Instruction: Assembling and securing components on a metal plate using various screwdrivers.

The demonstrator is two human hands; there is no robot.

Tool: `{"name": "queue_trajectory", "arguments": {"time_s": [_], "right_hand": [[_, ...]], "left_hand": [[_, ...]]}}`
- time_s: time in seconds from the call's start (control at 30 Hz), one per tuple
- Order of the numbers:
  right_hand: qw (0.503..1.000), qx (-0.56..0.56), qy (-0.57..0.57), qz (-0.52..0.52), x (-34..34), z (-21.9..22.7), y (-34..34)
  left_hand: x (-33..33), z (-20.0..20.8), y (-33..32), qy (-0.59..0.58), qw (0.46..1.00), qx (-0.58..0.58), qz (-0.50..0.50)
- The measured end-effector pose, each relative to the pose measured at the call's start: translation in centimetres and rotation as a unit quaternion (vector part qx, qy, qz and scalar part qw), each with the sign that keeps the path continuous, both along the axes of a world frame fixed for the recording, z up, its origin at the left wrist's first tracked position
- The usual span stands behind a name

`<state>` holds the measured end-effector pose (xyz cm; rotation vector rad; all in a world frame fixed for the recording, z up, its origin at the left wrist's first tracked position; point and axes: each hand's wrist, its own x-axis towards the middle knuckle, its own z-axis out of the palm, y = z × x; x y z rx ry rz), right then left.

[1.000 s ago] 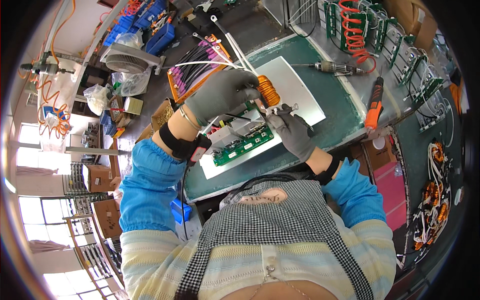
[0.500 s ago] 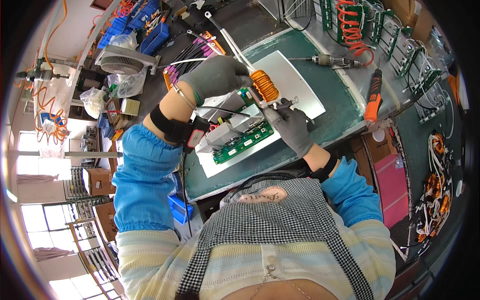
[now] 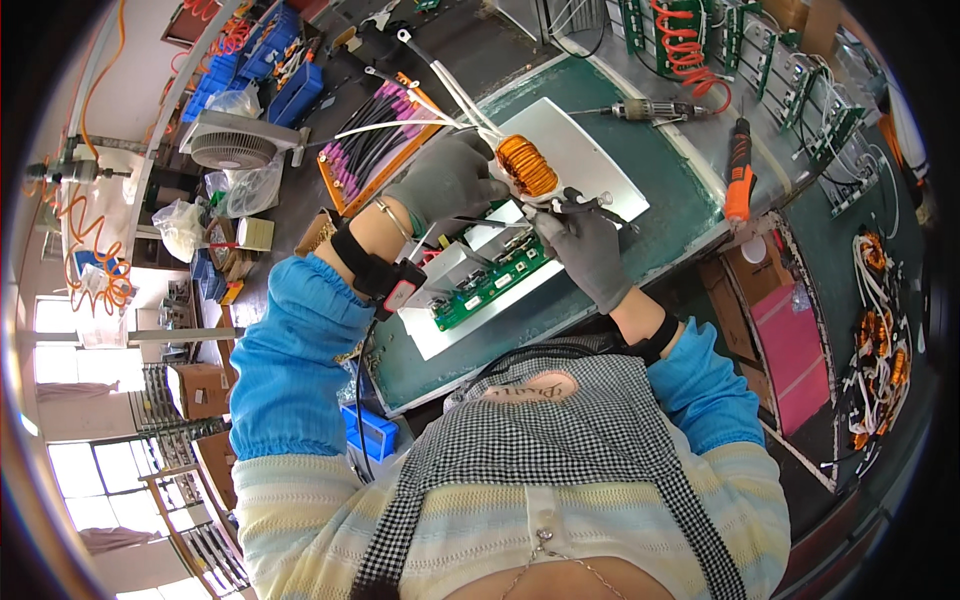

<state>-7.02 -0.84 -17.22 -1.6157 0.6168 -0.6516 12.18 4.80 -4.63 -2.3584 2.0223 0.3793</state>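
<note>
My left hand (image 3: 448, 182), in a grey glove, is closed with curled fingers above the circuit-board assembly; what it grips is hidden. My right hand (image 3: 588, 258), also gloved, has its thumb and fingers pinched together at the assembly's far right end, on something too small to make out. A copper-wound coil (image 3: 527, 166) with white leads lies just beyond both hands. Dark cable ends with metal lugs (image 3: 590, 199) lie by my right fingers. The green circuit board (image 3: 490, 288) with grey heat sinks rests on a white metal plate (image 3: 585, 160).
The plate lies on a green work mat (image 3: 665, 215). Beyond it is a screwdriver-like air tool (image 3: 655, 109) on a red coiled hose (image 3: 680, 50). An orange-and-black power screwdriver (image 3: 739, 180) lies right. An orange tray (image 3: 360, 185) of dark cables is left, near a fan (image 3: 232, 150).
My left hand has come nearer and drawn back from the coil, toward the board. My right hand stays at the same end of the assembly. The view has shifted slightly.
</note>
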Motion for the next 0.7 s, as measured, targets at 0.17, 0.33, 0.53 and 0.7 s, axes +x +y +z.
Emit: {"name": "queue_trajectory", "arguments": {"time_s": [0.17, 0.33, 0.53, 0.7], "right_hand": [[0.996, -0.020, 0.046, -0.077, 0.7, 0.1, 0.7], [0.970, -0.130, 0.074, -0.191, 1.8, -0.1, 1.7], [0.964, -0.122, 0.091, -0.216, 2.4, -0.6, 2.5], [0.941, -0.204, 0.154, -0.220, 2.1, -0.7, 3.0]], "left_hand": [[-0.2, -2.1, -0.5, -0.057, 0.998, -0.018, -0.031], [0.3, -2.6, -0.3, -0.033, 0.998, 0.057, 0.003], [1.9, -1.9, -1.8, 0.000, 0.964, 0.212, -0.161], [1.5, -2.1, -2.1, -0.071, 0.957, 0.227, -0.168]]}}
